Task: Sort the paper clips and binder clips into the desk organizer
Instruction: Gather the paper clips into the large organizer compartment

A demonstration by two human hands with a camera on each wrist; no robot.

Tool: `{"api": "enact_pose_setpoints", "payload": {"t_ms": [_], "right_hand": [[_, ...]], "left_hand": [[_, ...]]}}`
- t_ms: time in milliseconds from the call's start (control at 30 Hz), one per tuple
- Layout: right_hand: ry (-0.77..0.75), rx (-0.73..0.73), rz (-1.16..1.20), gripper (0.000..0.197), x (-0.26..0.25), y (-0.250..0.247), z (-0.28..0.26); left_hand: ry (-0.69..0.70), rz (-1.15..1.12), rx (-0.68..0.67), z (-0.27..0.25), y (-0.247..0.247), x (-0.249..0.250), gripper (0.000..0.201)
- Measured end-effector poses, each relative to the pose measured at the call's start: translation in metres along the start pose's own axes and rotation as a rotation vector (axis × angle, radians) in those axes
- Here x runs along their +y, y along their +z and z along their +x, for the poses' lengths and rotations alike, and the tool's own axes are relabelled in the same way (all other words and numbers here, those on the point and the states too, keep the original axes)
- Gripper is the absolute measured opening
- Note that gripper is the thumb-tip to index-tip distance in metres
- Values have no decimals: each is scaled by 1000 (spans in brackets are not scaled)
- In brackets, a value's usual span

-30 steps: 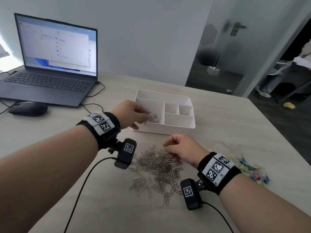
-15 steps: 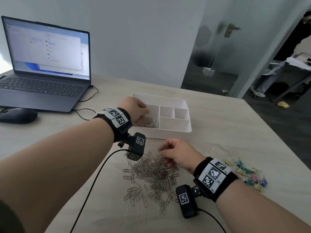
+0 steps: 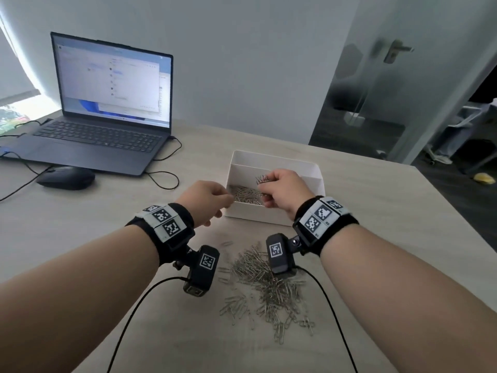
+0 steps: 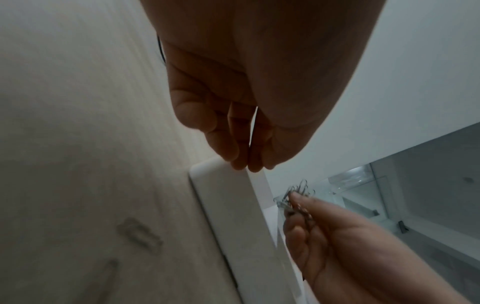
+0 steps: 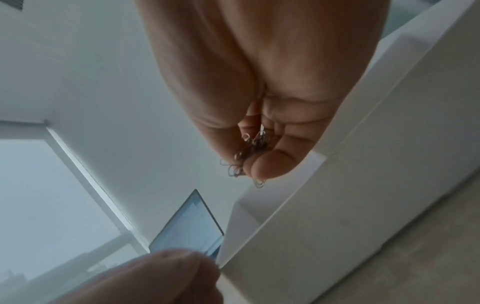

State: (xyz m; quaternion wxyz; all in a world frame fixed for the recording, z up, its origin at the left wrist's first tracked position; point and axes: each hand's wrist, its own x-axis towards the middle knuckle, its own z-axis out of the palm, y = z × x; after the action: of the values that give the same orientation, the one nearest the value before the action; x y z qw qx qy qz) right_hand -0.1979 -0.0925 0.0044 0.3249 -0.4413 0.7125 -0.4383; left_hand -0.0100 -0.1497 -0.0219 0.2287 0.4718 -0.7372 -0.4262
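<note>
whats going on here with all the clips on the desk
A person is moving silver paper clips into a white desk organizer. Their right hand pinches a small bunch of paper clips above the organizer's left compartment, which already holds some clips. The left hand hovers by the organizer's near-left corner, seemingly holding nothing. A large pile of paper clips lies on the table.

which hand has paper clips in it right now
The right hand: it pinches a bunch of paper clips above the desk organizer. The left hand, at the organizer's near-left corner, holds nothing visible.
</note>
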Motion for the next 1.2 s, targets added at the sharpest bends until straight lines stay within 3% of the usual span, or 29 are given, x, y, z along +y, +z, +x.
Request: {"api": "enact_pose_setpoints", "payload": {"t_ms": [200, 433, 567, 767, 933, 1033, 1100, 1200], "right_hand": [[-31, 22, -271, 18, -6, 13, 18], [-128, -40, -411, 9, -7, -7, -18], [-163, -35, -558, 21, 11, -30, -60], [53, -324, -904, 44, 51, -54, -105], [33, -437, -944, 67, 58, -50, -129], [12, -462, -932, 75, 54, -47, -135], [22, -439, -950, 89, 51, -47, -136], [49, -458, -1012, 122, 50, -45, -132]], "left_hand": [[-60, 134, -150, -16, 10, -17, 7], [30, 489, -257, -34, 13, -8, 30], [68, 578, -315, -46, 19, -2, 34], [139, 660, -380, -66, 38, 10, 36], [166, 691, -492, -83, 51, 23, 34], [168, 701, -465, -87, 51, 23, 35], [148, 703, -409, -86, 49, 20, 52], [60, 779, -403, -86, 46, 16, 116]]}}
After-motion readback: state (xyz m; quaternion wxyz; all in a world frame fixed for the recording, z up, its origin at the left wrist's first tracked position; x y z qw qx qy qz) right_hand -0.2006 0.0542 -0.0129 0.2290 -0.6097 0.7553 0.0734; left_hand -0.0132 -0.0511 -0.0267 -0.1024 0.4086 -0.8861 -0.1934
